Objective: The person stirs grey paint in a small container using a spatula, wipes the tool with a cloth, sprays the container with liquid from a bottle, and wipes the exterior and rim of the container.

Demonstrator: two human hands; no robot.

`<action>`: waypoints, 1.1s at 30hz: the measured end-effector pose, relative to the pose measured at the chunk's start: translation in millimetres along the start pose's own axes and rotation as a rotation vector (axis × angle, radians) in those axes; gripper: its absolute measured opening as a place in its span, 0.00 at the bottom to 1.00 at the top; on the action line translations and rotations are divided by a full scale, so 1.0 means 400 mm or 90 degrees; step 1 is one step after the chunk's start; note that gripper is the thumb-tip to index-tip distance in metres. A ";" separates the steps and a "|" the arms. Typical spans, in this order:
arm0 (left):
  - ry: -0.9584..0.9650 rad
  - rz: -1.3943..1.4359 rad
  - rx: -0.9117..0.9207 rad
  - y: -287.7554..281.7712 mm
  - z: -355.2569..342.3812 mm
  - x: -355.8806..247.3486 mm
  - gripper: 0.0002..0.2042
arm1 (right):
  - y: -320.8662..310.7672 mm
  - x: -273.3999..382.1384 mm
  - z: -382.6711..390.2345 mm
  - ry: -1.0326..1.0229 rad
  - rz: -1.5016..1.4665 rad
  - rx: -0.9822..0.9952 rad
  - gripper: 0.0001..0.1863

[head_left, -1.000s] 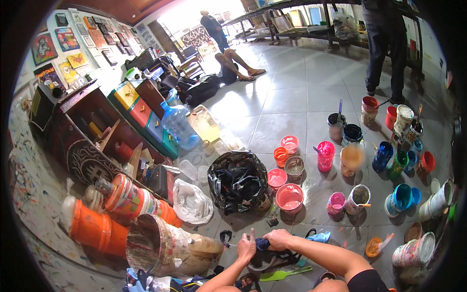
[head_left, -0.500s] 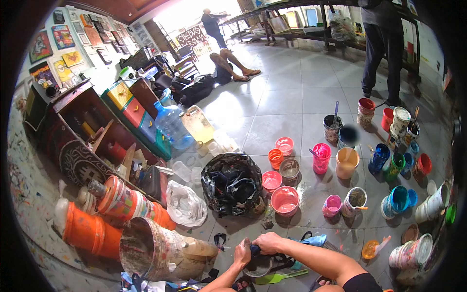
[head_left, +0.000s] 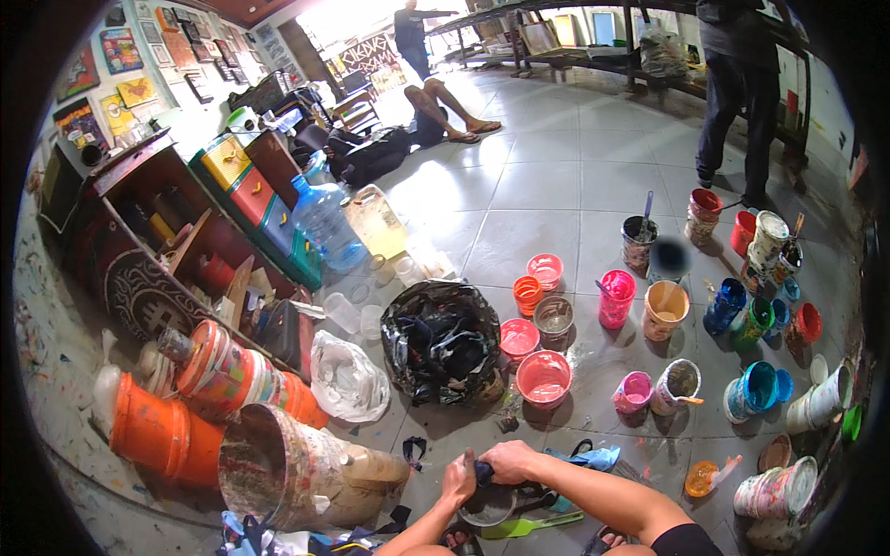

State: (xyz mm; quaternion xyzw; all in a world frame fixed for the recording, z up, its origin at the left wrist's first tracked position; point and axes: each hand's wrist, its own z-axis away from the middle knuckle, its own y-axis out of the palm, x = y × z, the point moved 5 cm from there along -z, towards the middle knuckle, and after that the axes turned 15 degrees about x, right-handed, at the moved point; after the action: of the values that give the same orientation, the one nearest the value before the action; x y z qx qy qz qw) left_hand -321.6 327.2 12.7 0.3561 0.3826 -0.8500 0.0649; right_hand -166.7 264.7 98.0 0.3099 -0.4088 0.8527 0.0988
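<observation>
At the lower middle, my left hand [head_left: 459, 479] and my right hand [head_left: 508, 461] come together, both closed on a bunched dark cloth [head_left: 484, 473]. Its ends are hidden inside my fingers. Right beneath it on the floor is a round grey tub [head_left: 489, 508], partly covered by my hands. A lime-green spatula [head_left: 536, 525] lies beside the tub, near my feet. Past my right forearm lies a light blue cloth [head_left: 598, 458]. A small black scrap [head_left: 414, 451] is on the floor to the left of my hands.
Ahead stands a bin lined with a black bag [head_left: 440, 345]. Pink paint tubs [head_left: 544, 380] and many stained paint pots [head_left: 675, 386] spread to the right. A large paint-stained bucket [head_left: 269, 463] lies at left by orange buckets [head_left: 153, 435]. Two people are farther off, one standing at right [head_left: 737, 102].
My hands stay closed on the dark cloth over the tub, with the left one barely shifted. The whole view has tilted slightly.
</observation>
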 end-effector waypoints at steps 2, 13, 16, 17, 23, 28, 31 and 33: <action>0.001 0.012 -0.032 0.002 0.010 -0.005 0.39 | 0.018 -0.012 0.005 0.020 -0.042 -0.046 0.20; 0.006 -0.031 -0.030 0.065 0.013 -0.078 0.31 | 0.187 -0.078 0.190 0.094 -0.275 -0.217 0.22; 0.054 -0.102 -0.064 0.093 -0.013 -0.001 0.31 | 0.209 -0.049 0.222 0.111 -0.323 -0.231 0.22; 0.095 -0.189 -0.088 0.081 -0.013 0.034 0.30 | 0.235 -0.027 0.205 0.116 -0.332 -0.275 0.21; 0.035 -0.050 -0.139 0.038 -0.020 -0.091 0.33 | 0.287 0.047 0.267 0.111 -0.437 -0.427 0.16; -0.245 0.099 -0.053 0.021 0.019 -0.013 0.49 | 0.265 -0.059 0.168 0.200 -0.327 -0.511 0.16; -0.326 0.083 -0.096 0.026 0.065 0.088 0.51 | 0.138 -0.077 0.113 0.080 -0.275 -0.338 0.20; -0.306 0.107 -0.095 0.022 0.091 0.051 0.49 | 0.119 -0.089 0.071 0.040 -0.176 -0.263 0.21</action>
State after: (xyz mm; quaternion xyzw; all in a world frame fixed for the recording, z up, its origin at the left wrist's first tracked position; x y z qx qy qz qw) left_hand -353.3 298.9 10.4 0.1690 0.3872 -0.8712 0.2501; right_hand -145.9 215.6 59.5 0.3093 -0.5247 0.7389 0.2881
